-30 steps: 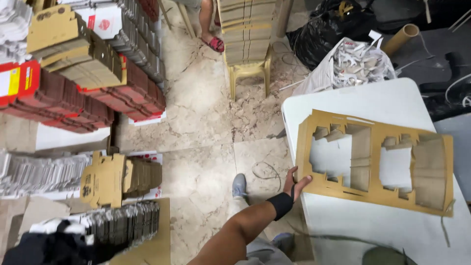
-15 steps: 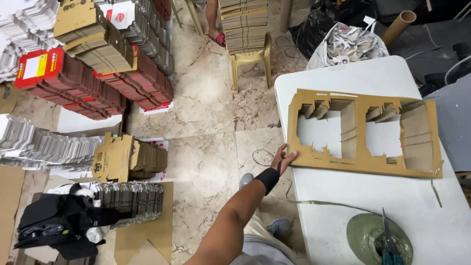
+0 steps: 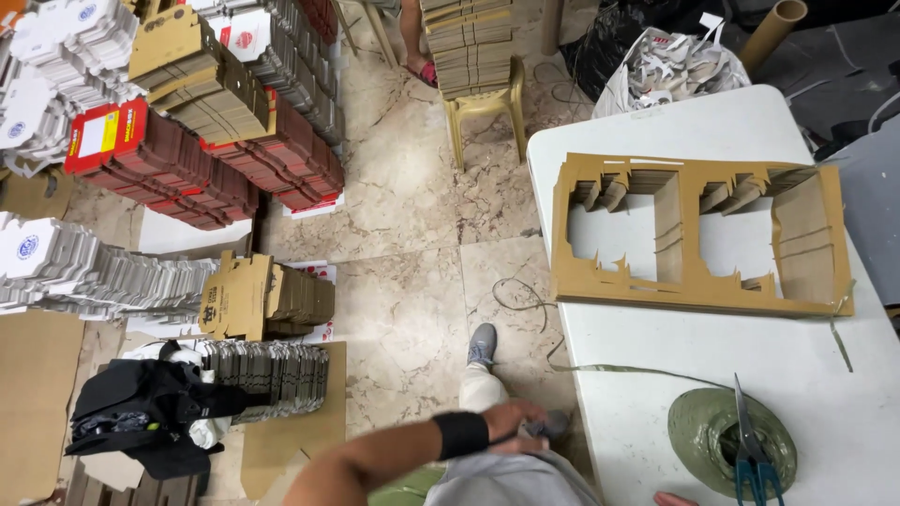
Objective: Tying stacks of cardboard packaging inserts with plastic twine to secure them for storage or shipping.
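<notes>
Standing at lower centre, our left hand (image 3: 511, 426) seems closed on something small and grey; our right hand (image 3: 677, 499) barely shows, grip unclear. Scissors (image 3: 753, 452) on the twine roll (image 3: 698, 433) could slide off. Farther, cardboard stack (image 3: 698, 234) overhangs the table (image 3: 656, 394).

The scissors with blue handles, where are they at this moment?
In the head view, the scissors lie at the lower right on the white table, across a green roll of strapping, below the stack of cut brown cardboard.
</notes>
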